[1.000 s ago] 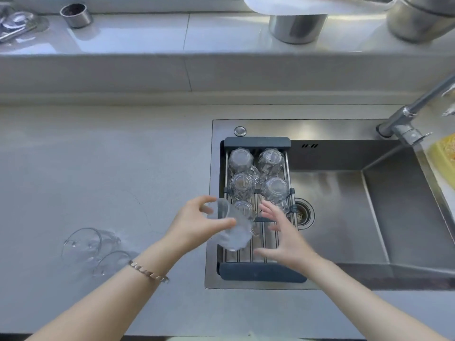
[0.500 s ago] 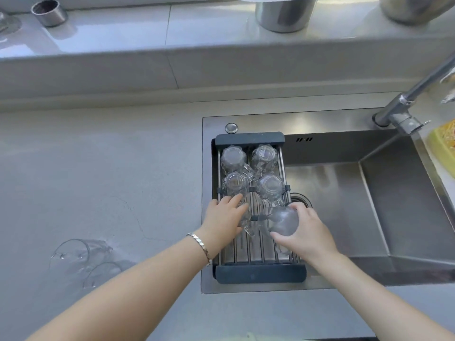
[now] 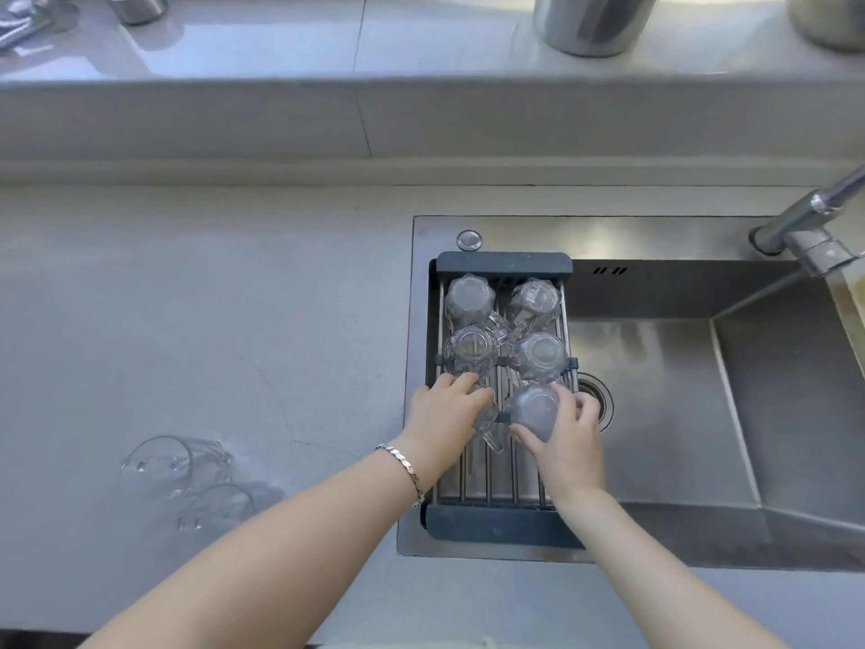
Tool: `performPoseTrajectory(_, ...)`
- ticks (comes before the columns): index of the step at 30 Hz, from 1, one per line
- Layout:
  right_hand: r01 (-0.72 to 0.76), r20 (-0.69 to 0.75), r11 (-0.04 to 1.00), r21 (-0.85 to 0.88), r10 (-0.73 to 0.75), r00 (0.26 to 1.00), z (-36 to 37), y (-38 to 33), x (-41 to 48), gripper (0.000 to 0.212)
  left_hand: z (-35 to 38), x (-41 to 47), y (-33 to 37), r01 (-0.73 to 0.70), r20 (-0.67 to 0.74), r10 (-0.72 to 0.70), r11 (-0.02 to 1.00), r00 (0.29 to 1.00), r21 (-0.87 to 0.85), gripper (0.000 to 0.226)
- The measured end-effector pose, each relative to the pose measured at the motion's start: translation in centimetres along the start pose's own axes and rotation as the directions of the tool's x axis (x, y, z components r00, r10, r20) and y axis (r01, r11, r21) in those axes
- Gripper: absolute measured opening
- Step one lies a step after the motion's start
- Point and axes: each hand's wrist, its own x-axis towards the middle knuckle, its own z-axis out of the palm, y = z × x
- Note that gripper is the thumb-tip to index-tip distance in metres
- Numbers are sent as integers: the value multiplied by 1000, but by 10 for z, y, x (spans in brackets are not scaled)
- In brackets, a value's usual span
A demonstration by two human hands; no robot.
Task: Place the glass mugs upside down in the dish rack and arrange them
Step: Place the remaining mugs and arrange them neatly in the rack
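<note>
A dark-framed dish rack (image 3: pixel 503 524) with steel bars spans the left end of the sink. Several glass mugs stand upside down in it, in two columns; the far pair (image 3: pixel 469 299) and the middle pair (image 3: pixel 538 356) are untouched. My right hand (image 3: pixel 564 435) grips an upside-down glass mug (image 3: pixel 533 409) in the right column, third row. My left hand (image 3: pixel 444 416) rests over another glass mug (image 3: pixel 487 426) in the left column, mostly hidden beneath my fingers. Two more glass mugs (image 3: pixel 187 480) lie on the counter at the left.
The steel sink (image 3: pixel 678 414) with its drain opens to the right of the rack. A faucet (image 3: pixel 814 227) stands at the far right. Metal containers (image 3: pixel 592 21) sit on the back ledge. The rack's near bars are bare.
My right hand has set its mug lower, behind the middle right mug. My left hand stays over the left-column mug. The camera has shifted slightly.
</note>
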Motion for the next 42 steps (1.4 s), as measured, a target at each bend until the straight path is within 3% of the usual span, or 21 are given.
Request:
performPoseTrajectory(2,35,29,999,28,-36,999,-7,3,-5,67,-1,-1,-1,-13,16,14,1000,1000,-16,60)
performPoseTrajectory(6,303,46,949,-82,-300,953,-16,-11,-25,42,-15,-22,-10,2,-69,-13,986,998,-166,63)
performPoseTrajectory(8,438,183,896,-79,-419,890,-20,-36,-37,36,-28,-45,-29,63,-137,-94,975,986,-214,56)
performPoseTrajectory(10,544,378,839,8,-506,775,-13,-67,-49,35,-40,-75,-60,176,-137,-208,961,969,-212,49)
performPoseTrajectory(14,589,611,794,147,-541,577,31,-128,-76,65,-52,-140,-129,504,-29,-512,853,859,-135,58)
performPoseTrajectory(17,557,663,803,213,-537,521,69,-156,-99,95,-50,-178,-164,662,92,-657,730,748,-171,68)
performPoseTrajectory(21,509,602,816,275,-559,571,114,-180,-123,95,-37,-208,-189,673,145,-670,658,728,-339,74)
performPoseTrajectory(25,432,526,843,322,-538,658,126,-180,-129,82,-29,-210,-196,600,97,-617,698,781,-390,77)
performPoseTrajectory(30,355,469,873,333,-481,741,77,-140,-123,84,-21,-210,-193,521,47,-540,779,840,-349,76)
performPoseTrajectory(33,236,369,914,331,-356,859,21,-115,-115,78,-25,-203,-181,522,-2,-548,798,837,-301,71)
performPoseTrajectory(37,42,280,977,208,-100,955,-43,-77,-100,64,-34,-188,-149,441,-89,-508,811,857,-385,68)
performPoseTrajectory(42,-202,329,979,20,185,926,-66,-49,-72,50,-41,-168,-98,317,-195,-440,833,877,-453,68)
